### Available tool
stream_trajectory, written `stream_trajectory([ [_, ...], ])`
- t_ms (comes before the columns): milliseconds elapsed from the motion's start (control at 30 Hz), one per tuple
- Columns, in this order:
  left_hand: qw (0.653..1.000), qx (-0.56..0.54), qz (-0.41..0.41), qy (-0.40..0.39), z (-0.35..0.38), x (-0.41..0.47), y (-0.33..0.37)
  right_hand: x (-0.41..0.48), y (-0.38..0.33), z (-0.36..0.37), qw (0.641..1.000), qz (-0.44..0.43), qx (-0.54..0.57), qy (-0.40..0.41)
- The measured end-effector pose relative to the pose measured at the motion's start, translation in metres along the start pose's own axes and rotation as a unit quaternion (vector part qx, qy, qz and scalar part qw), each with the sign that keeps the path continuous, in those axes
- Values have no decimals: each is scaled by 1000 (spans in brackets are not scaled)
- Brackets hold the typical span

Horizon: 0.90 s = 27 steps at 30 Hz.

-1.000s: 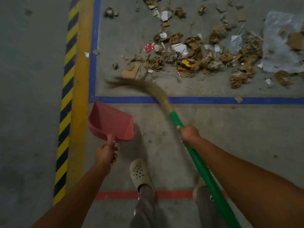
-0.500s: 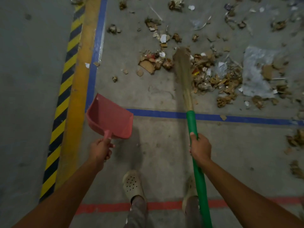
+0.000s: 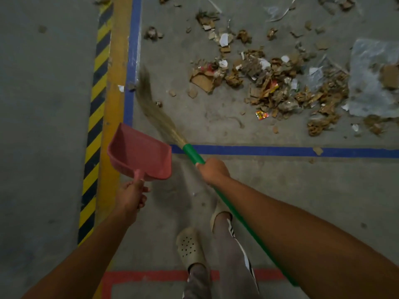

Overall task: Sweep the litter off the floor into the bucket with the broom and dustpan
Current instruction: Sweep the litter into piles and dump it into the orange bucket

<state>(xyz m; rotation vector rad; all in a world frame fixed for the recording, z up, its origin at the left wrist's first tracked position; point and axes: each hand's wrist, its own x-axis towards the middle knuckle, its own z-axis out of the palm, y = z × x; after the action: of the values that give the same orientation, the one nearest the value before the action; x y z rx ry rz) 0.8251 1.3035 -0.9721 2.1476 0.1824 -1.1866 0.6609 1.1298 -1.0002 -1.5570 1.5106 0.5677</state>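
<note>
Gathering the litter with the broom, dustpan waiting

The right hand (image 3: 212,170) is curled round the green handle of the broom (image 3: 155,113), whose bristles lie left of the litter (image 3: 269,83). The left hand (image 3: 131,195) grips the dustpan (image 3: 140,154) by its stem. It is better to make short strokes from the outer scraps into one heap, then lay the pan's lip flat. No bucket is in view.
</note>
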Motion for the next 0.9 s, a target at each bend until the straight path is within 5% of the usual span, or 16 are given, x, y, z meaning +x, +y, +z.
stream_trajectory([
  [133, 1000, 25, 9, 8, 9, 8, 10, 43, 23, -24, 993, 98, 69, -2],
  [333, 999, 34, 7, -9, 59, 23, 50, 79, 86, -104, 930, 209, 272, 131],
  [600, 997, 62, 10, -53, 134, 16, 112, 60, 142, -170, 903, 163, 287, 275],
  [900, 994, 77, 41, -66, 171, 12, 154, 20, 144, -177, 913, 129, 279, 269],
])
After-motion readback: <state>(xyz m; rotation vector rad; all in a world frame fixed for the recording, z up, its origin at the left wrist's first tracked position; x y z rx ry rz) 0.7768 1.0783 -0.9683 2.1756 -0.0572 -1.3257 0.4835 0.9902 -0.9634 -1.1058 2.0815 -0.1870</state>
